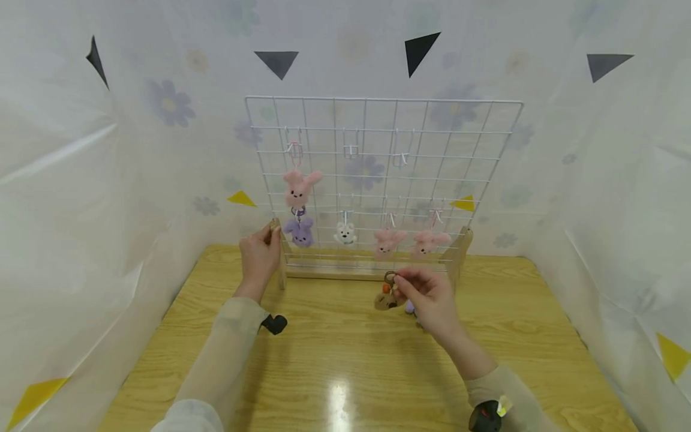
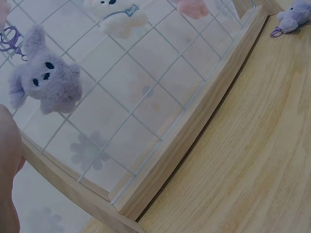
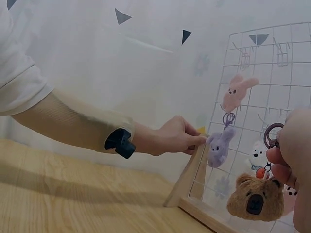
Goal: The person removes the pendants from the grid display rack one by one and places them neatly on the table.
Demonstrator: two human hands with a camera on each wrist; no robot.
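Note:
My left hand [image 1: 259,257] pinches the top of the left wooden post [image 3: 187,182] of a stand holding a white wire grid [image 1: 365,174]. Between thumb and fingers, my right hand [image 1: 432,303] holds the brown metal ring [image 3: 267,136] of a plush keychain. Its brown bear head [image 3: 257,196] hangs below, with a small orange bead [image 3: 261,173] above it, in front of the grid. Close to my left hand, a purple rabbit plush [image 2: 48,75] hangs under a pink rabbit plush [image 1: 299,189].
On the grid also hang a white bear plush [image 1: 345,233] and two pink rabbit plushes [image 1: 385,243]. Wire hooks [image 1: 351,149] show higher up. Another purple plush [image 2: 294,17] lies on the wooden table [image 1: 335,360], partly hidden by my right hand in the head view.

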